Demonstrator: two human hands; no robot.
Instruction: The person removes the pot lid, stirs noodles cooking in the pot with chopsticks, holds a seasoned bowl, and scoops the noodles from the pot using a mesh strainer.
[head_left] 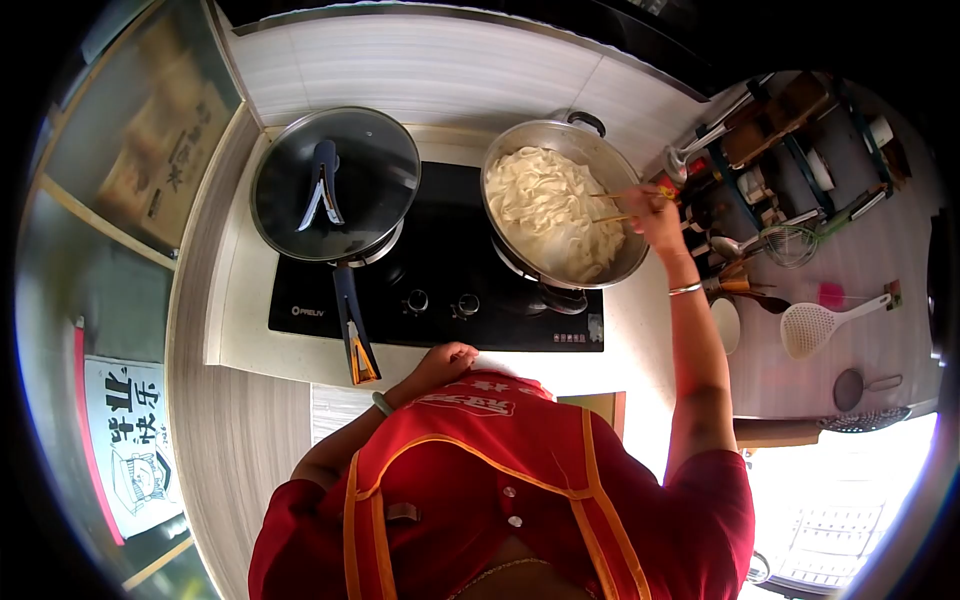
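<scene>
Wide pale noodles (550, 205) fill much of the steel wok (520, 135) on the right side of the black cooktop (450, 230). Over the wok's right rim, my right hand (655, 215) is closed round a pair of chopsticks (615, 217), whose tips reach into the noodles. My left hand (447, 365) rests at the counter's front edge, near the cooktop knobs, with its fingers curled; whether anything is in them is hidden.
A lidded pan (335, 185) stands on the left burner, its handle (350, 325) pointing towards me. Utensils, including a slotted ladle (805, 330) and a whisk (790, 245), hang on the right wall. A cabinet (130, 250) is at the left.
</scene>
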